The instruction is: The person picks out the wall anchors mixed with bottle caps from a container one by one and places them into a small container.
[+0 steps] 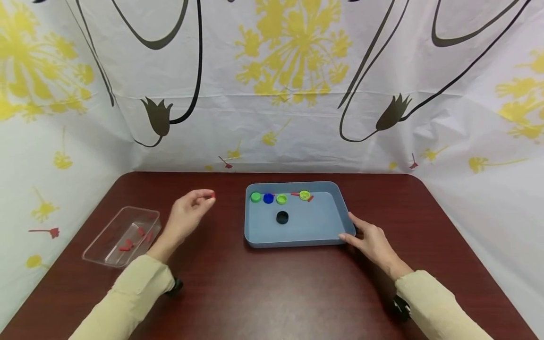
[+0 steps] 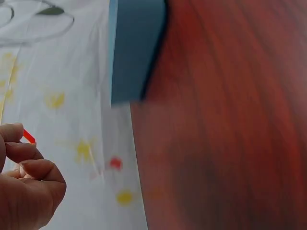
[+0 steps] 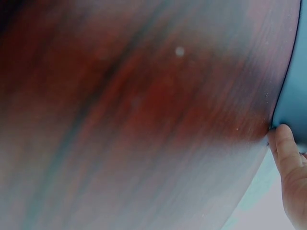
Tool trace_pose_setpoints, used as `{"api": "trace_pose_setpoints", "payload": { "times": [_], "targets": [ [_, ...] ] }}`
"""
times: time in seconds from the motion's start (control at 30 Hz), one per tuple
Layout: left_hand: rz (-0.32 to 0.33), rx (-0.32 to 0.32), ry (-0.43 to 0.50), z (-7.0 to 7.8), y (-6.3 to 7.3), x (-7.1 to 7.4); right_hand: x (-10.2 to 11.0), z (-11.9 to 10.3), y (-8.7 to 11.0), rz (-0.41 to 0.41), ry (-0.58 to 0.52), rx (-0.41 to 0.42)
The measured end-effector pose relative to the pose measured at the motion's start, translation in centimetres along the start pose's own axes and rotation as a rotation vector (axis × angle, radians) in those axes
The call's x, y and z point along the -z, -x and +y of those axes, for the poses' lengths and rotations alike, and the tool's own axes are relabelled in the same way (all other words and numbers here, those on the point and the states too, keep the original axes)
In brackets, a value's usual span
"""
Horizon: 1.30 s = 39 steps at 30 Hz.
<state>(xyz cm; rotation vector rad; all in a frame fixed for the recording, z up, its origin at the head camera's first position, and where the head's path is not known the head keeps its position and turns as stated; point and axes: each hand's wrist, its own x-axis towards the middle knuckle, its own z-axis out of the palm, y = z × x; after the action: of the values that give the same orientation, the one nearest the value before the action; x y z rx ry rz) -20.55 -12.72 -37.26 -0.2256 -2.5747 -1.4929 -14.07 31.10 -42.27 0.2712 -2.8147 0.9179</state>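
Between thumb and fingertips, my left hand (image 1: 187, 215) pinches a small red stick-like piece (image 2: 29, 136), held above the table left of the blue-grey tray (image 1: 314, 231). My right hand (image 1: 376, 243) grips the tray's near right corner, thumb at the front rim and fingers along the right side. Inside the tray, a green cap (image 1: 255, 197), a blue cap (image 1: 268, 198) and two yellow-green caps (image 1: 282, 199) form a row along the back. A black cap (image 1: 282, 217) sits nearer the middle. Short red pieces (image 1: 310, 198) lie by the right yellow-green cap.
A clear plastic container (image 1: 99, 236) stands on the left of the dark red-brown table (image 1: 263, 293), beside my left forearm. Several red pieces (image 1: 126, 245) lie in it. A white patterned cloth (image 1: 238, 118) hangs behind the table and along its sides.
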Motion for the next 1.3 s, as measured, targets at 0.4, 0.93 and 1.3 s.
{"api": "trace_pose_setpoints", "payload": {
  "times": [0.4,0.93,1.3],
  "targets": [
    [0.151,0.095,-0.277,-4.6,3.7,10.2,0.0,0.1,-0.1,-0.003,0.014,-0.008],
    [0.076,0.120,-0.578,-8.4,5.9,12.3,0.0,0.1,-0.1,0.002,0.007,0.002],
    [0.106,0.107,-0.515,-6.4,4.5,11.0,-0.1,0.2,0.1,-0.018,-0.002,-0.009]
  ]
}}
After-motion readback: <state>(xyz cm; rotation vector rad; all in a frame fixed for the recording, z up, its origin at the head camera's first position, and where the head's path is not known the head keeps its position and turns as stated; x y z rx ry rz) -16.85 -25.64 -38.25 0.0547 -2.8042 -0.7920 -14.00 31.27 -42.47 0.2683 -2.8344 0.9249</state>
